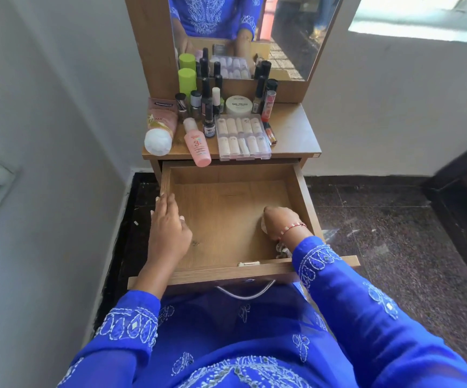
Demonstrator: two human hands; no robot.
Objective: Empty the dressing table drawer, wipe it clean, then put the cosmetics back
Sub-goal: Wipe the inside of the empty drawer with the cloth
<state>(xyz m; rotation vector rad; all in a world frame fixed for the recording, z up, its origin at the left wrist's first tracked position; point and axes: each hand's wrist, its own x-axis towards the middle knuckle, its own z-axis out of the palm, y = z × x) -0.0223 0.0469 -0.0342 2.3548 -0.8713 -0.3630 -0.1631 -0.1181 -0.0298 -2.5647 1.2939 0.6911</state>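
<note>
**A:** Your right hand [278, 221] is curling its fingers down over a small wad of pale cloth [263, 226] and pressing it on the floor of the open drawer [226, 219], near the right wall. Your left hand [168, 222] is resting on the left rim with its fingers loosely bent and together, gripping nothing that I can make out.

**B:** And the risk from here?

**A:** You are leaning on a drawer pulled far out. My guess is that hard strokes could be rocking the table, and the tall nail polish bottles [207, 107] crowding the tabletop [291, 130] are narrow-based and glassy. The pink bottle [197, 144] is lying with its end over the front edge, right above the drawer, so a jolt could roll it in.

**B:** Textures?

**A:** The drawer is matte wood-grain laminate. The clear nail-tip box [243, 137] is hard, flat plastic. The pink tube [161, 127] looks soft with a white cap, and the round white jar [239, 104] is squat and stable.
</note>
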